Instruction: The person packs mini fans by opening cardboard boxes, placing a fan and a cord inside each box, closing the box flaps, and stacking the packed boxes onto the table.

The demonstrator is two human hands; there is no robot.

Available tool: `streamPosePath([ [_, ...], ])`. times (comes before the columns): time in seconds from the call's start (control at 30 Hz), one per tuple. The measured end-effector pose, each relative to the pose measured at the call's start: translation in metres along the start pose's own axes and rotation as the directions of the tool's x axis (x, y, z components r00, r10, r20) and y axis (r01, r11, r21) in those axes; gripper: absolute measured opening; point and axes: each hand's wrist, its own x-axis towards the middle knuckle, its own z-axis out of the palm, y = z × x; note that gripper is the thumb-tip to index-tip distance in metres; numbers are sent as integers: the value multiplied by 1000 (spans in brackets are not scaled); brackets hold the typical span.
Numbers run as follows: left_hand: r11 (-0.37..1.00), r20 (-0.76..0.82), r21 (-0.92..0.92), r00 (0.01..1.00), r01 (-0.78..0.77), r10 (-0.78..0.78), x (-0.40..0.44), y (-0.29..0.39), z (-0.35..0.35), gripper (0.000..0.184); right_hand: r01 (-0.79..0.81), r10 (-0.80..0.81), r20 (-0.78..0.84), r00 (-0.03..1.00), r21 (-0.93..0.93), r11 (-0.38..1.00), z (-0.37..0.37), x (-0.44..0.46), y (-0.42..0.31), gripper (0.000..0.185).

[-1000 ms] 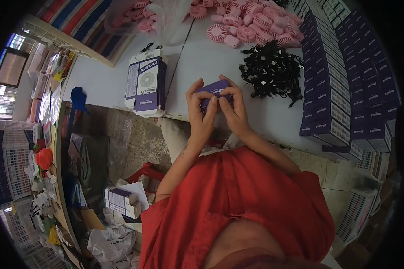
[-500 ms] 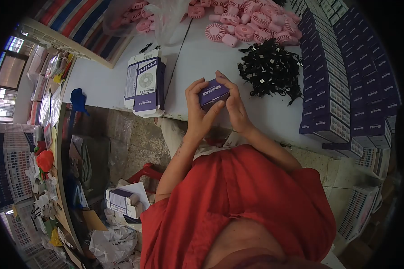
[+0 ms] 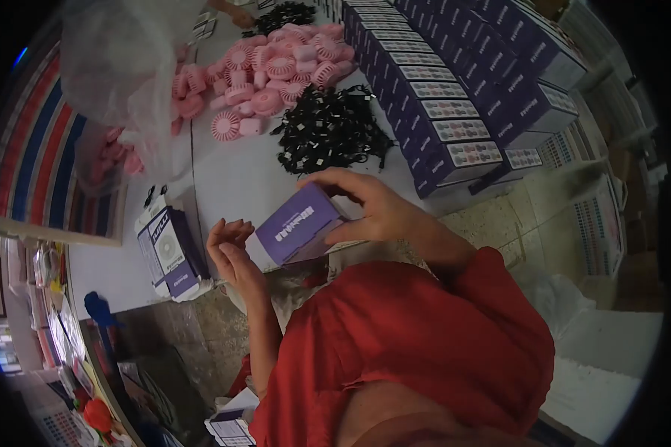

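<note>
A purple cardboard box (image 3: 300,223) with white lettering is held tilted above the table's near edge. My right hand (image 3: 376,212) grips its right end, thumb on the near side and fingers over the far side. Just off the box's left end, my left hand (image 3: 235,257) is open, its fingers loosely bent and apart. To the left lies a stack of flat purple-and-white fan cartons (image 3: 171,253). Beyond the box sits a heap of black cables (image 3: 328,134), and behind that a pile of pink handheld fans (image 3: 268,74).
Rows of stacked purple boxes (image 3: 432,112) line the table's right side. A clear plastic bag (image 3: 127,67) with pink fans inside stands at the back left, beside a striped sheet (image 3: 33,141). At the far edge another person's hand (image 3: 235,13) shows.
My view has swung to the right. Both hands were around the box before; now the left hand has come off it, and the right hand holds it turned and tilted.
</note>
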Motion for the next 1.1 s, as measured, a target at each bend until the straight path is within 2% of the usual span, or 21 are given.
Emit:
streamPosePath([
  [0.03,990,-55,125,996,71,-64,-1,-3,0,42,49,-49,2,999,-79,996,-17,-8,-16,70],
  [0.07,988,-53,124,994,97,-91,-1,1,6,30,71,-73,-14,997,-112,991,-32,-17,-32,69],
  [0.13,986,28,131,993,108,-112,-2,-2,13,28,77,-84,-39,996,-155,985,-60,-37,-60,68],
  [0.2,985,92,138,989,103,-116,-3,-7,18,27,117,-142,-59,988,-307,945,-83,-54,-82,69],
  [0.27,974,215,160,957,163,-195,-1,-17,22,26,105,-155,-86,984,-420,901,-99,-61,-99,70],
  [0.3,976,223,147,956,159,-189,-2,-20,25,26,88,-166,-109,980,-514,853,-104,-65,-108,71],
  [0.37,962,281,204,930,182,-235,-4,-26,30,23,46,-139,-121,983,-573,818,-114,-65,-120,72],
  [0.4,964,274,196,934,180,-230,-5,-28,30,23,81,-223,-153,963,-626,775,-119,-60,-122,72],
  [0.43,930,300,333,918,153,-258,-4,-29,27,21,116,-312,-175,934,-676,728,-125,-54,-123,72],
  [0.47,877,316,465,903,120,-291,-4,-29,25,20,129,-354,-252,901,-623,771,-132,-49,-122,72],
  [0.5,878,301,463,911,120,-283,-4,-29,23,20,145,-360,-235,903,-622,770,-140,-42,-125,72],
  [0.57,822,192,512,899,250,-393,-8,-27,18,18,45,-509,-364,780,-779,625,-158,-25,-131,76],
  [0.6,823,177,509,905,252,-386,-10,-34,10,18,61,-513,-351,784,-778,625,-160,-20,-130,76],
  [0.67,778,232,627,943,43,-238,-14,-51,-8,18,-13,-481,-324,815,-839,544,-212,-15,-127,73],
  [0.7,780,225,625,947,40,-229,-14,-49,-10,18,-50,-466,-314,827,-867,496,-254,-7,-125,71],
  [0.77,702,304,700,944,-130,-127,-16,-45,-11,21,-121,-437,-297,849,-914,387,-352,7,-127,68],
  [0.83,664,337,721,938,-199,-85,-18,-46,-11,21,-188,-405,-287,868,-945,267,-476,55,-127,65],
  [0.87,619,376,740,925,-264,-56,-20,-46,-10,23,-219,-389,-285,876,-954,206,-495,53,-130,63],
  [0.9,619,370,740,928,-264,-47,-21,-47,-10,23,-248,-373,-285,883,-958,143,-557,70,-134,62],
  [0.97,529,409,783,912,-327,-40,-23,-48,-7,23,-299,-344,-286,894,-954,16,-571,96,-138,58],
  [1.1,476,358,822,934,-312,-6,-24,-52,-6,23,-365,-297,-291,910,-901,-235,-568,197,-126,52],
])
